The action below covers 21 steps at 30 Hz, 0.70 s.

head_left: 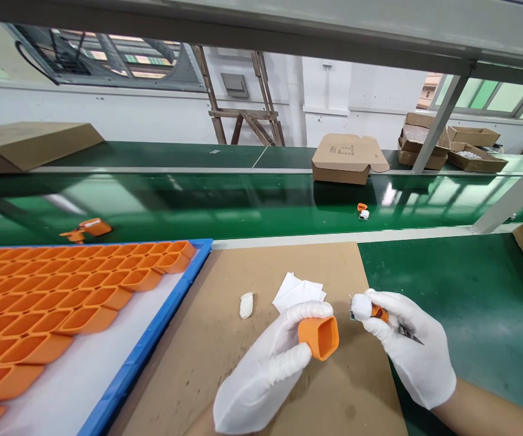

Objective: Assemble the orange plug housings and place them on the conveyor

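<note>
My left hand (266, 375), in a white glove, pinches an orange plastic housing (318, 337) whose hollow opening is turned toward me and to the right. To its right, my gloved right hand (413, 345) is closed on a small assembly (362, 307) with a round white front and an orange part behind it. Something metallic and pointed, maybe tweezers (409, 334), shows under the right fingers; most of it is hidden. A gap separates the two held pieces. Beyond my left hand, white paper sheets (298, 292) and a small white piece (246, 305) lie on the cardboard (225, 272).
On the left, a blue-rimmed tray (177, 306) carries rows of orange housings (93, 297). Finished-looking orange pieces (94, 227) and a small orange-white part (362, 211) sit on the green conveyor (252, 209). A cardboard box (347, 158) stands behind; a slanted metal post (511, 191) is at right.
</note>
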Motion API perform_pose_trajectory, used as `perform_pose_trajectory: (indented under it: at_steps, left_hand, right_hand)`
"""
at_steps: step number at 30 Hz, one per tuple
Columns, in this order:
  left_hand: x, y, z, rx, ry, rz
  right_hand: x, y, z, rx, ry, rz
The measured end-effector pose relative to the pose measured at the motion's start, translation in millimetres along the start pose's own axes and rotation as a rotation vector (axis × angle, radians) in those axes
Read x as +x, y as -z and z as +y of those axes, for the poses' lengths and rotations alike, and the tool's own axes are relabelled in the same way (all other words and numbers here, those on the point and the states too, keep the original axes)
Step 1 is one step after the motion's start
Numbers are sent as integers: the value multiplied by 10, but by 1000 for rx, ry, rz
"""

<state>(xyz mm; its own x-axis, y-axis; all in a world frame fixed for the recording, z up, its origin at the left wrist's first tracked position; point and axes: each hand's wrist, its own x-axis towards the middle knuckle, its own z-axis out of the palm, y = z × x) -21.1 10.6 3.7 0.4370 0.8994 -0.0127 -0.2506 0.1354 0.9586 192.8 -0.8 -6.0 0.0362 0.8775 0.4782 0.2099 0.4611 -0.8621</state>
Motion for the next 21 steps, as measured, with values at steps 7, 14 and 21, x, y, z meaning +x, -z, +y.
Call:
perform_pose_trajectory:
  at_steps: [7,14,21]
  left_hand:
    - [7,3,-22,-50,7,-12]
    - [22,-93,-79,-119,99,-18]
    - [1,-74,-109,-55,79,-44]
  right_hand:
    - [11,5,-63,-1,35,-27]
    - [-156,-2,-105,-22,74,-23]
    - [-120,-36,-204,208,-295,-273]
